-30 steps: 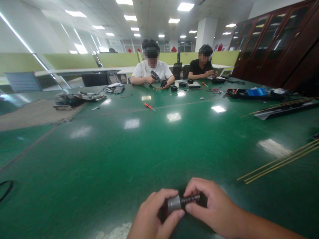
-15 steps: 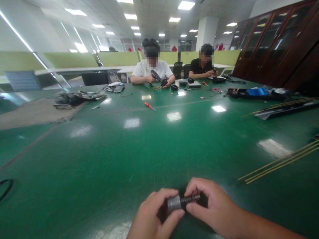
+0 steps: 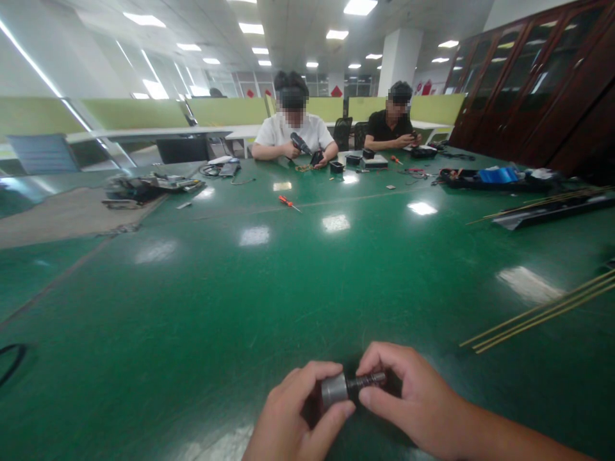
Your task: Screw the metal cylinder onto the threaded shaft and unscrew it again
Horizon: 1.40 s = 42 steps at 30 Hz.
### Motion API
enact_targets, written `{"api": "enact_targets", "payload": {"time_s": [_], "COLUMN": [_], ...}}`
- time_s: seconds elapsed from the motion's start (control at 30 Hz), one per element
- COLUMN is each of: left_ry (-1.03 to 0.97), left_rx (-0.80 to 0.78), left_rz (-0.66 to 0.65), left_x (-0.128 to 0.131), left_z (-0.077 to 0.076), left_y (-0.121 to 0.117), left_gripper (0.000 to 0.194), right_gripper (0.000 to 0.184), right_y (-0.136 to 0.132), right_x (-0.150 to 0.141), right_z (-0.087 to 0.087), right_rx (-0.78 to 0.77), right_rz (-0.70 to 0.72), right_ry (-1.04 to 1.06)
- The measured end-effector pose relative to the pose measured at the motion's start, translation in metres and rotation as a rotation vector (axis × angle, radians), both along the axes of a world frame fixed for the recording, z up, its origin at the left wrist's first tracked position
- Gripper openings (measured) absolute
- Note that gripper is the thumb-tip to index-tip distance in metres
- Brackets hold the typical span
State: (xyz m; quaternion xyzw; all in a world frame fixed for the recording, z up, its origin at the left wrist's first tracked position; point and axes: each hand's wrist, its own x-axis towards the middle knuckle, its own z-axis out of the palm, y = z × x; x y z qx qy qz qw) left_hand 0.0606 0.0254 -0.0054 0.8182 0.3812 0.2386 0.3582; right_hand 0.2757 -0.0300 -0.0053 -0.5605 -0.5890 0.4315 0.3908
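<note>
Low in the view, my left hand (image 3: 293,416) pinches a short grey metal cylinder (image 3: 334,389) between thumb and fingers. A thin dark threaded rod (image 3: 368,381) sticks out of the cylinder's right end, and my right hand (image 3: 408,397) is closed round that rod with thumb and forefinger. Both hands hover just over the green table (image 3: 269,301), close to its near edge. Whatever lies under my palms is hidden.
Thin brass rods (image 3: 538,312) lie to the right. A black cable loop (image 3: 12,363) is at the far left. An orange-handled screwdriver (image 3: 287,203) lies mid-table. Two people sit at the far end with tools and small black parts; clutter (image 3: 144,187) and a black tray (image 3: 494,179) flank them.
Hardly anything has moved. My hands keep the same grip on the cylinder and rod; the view has tilted up very slightly.
</note>
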Motion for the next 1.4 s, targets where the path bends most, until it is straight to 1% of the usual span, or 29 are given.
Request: {"api": "enact_targets", "payload": {"time_s": [0.4,0.67,0.87,1.13,1.3,1.4], "left_ry": [0.011,-0.015,-0.011,-0.01,-0.039,-0.051], "left_rx": [0.007,0.034,0.044,0.056,0.086,0.106], "left_rz": [0.004,0.016,0.024,0.031,0.005,0.012], "left_x": [-0.0004,0.0002,-0.0007,-0.0008,-0.0022,-0.0014], "left_z": [-0.0009,0.0036,0.0003,-0.0001,-0.0031,-0.0037], "left_y": [-0.001,-0.0005,-0.0007,-0.0004,0.001,0.0025], "left_gripper": [0.028,0.028,0.028,0.027,0.027,0.028], "right_gripper": [0.006,0.011,0.013,0.011,0.01,0.01], "right_y": [0.0002,0.0003,0.001,0.0008,0.0004,0.0001], "right_x": [-0.0002,-0.0003,0.0004,0.0023,0.0008,0.0011], "right_z": [0.0007,0.0023,0.0021,0.0018,0.0014,-0.0001], "right_rx": [-0.016,-0.014,-0.014,-0.012,-0.031,-0.023], "right_rz": [0.0,0.006,0.018,0.015,-0.003,-0.008], "right_ry": [-0.005,0.009,0.019,0.026,0.053,0.054]}}
